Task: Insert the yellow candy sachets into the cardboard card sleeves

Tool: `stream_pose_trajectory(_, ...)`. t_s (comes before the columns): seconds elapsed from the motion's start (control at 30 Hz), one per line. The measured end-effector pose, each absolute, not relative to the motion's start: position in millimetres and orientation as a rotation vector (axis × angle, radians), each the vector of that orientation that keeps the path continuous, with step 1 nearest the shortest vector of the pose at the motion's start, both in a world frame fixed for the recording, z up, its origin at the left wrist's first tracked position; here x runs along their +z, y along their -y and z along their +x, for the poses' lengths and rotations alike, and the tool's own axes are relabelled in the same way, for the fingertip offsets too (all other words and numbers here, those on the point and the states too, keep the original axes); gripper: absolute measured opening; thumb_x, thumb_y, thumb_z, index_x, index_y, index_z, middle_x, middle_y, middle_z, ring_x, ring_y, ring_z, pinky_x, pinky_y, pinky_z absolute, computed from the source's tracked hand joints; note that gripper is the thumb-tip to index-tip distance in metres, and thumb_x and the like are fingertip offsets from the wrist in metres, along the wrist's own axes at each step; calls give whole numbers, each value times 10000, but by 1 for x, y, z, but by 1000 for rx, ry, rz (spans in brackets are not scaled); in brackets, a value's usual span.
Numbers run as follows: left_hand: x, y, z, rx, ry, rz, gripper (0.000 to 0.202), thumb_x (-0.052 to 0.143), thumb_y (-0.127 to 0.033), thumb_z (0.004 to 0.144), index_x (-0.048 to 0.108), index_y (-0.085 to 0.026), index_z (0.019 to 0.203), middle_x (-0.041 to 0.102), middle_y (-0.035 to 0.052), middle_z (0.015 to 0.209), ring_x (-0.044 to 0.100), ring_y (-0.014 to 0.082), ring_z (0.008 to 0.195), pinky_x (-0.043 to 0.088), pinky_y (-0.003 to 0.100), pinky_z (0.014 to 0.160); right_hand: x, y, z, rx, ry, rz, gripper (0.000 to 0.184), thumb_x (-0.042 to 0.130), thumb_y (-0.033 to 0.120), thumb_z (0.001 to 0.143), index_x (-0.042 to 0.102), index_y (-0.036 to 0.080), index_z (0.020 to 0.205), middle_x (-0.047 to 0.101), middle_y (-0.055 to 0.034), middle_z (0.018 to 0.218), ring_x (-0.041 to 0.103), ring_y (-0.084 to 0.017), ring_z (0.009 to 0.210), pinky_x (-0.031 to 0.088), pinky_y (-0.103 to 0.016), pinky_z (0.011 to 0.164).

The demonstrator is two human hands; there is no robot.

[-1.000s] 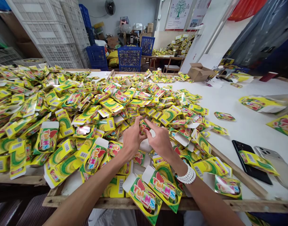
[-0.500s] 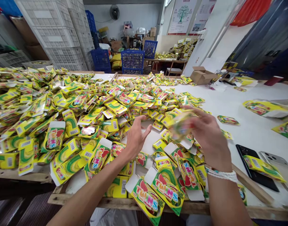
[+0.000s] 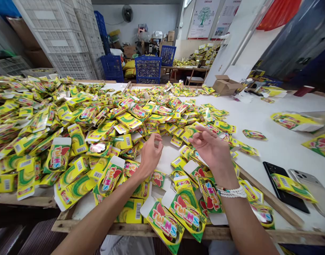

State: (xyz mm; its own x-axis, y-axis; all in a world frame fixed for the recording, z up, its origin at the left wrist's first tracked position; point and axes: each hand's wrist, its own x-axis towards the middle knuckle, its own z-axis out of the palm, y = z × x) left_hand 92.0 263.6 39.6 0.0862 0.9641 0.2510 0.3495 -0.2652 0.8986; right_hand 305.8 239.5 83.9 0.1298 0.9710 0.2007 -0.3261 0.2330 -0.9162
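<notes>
A big heap of flat yellow-green "TWINS" snack packets (image 3: 80, 124) covers the left and middle of the white table (image 3: 271, 141). My left hand (image 3: 150, 154) hovers over a bare white patch in the heap, its fingers curled in toward the thumb with nothing visible in them. Just to its right, my right hand (image 3: 211, 147) is held above the packets, fingers spread, holding nothing. It wears a white bead bracelet (image 3: 230, 192) on the wrist. Several packets (image 3: 175, 216) lie at the near table edge between my forearms.
Two phones (image 3: 284, 186) lie at the near right with a packet (image 3: 294, 182) across them, beside a wooden strip (image 3: 268, 200). A cardboard box (image 3: 226, 84) stands at the far side. Blue crates (image 3: 148, 66) and stacked white crates (image 3: 64, 39) stand behind the table.
My right hand lifted a packet out of the heap half a second ago and now holds nothing. My left hand's fingers have curled in.
</notes>
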Motion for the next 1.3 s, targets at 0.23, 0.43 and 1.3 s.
stream_pose_trajectory(0.23,41,-264,92,1198,-1272,1723,204,532,-57,884,603,-218,987,731,11,980,670,128,707,506,232,636,65,-252,294,498,1594,-1706,294,791,262,812,848,181,1088,843,-128,956,804,-337,893,618,-454,859)
stream_pose_trajectory(0.43,39,-264,93,1161,-1273,1725,179,530,-76,899,613,-218,970,743,7,964,683,125,667,489,235,606,59,-244,292,76,2304,-2113,762,739,70,817,574,182,1553,791,-180,1250,741,-382,1186,558,-438,980)
stream_pose_trajectory(1.3,41,-265,93,902,-580,1396,710,790,-494,882,435,-271,1454,720,132,1258,723,252,1126,615,314,791,81,-239,288,1203,1169,-853,718,902,253,639,635,332,1301,757,-62,1285,749,-279,1102,634,-399,891)
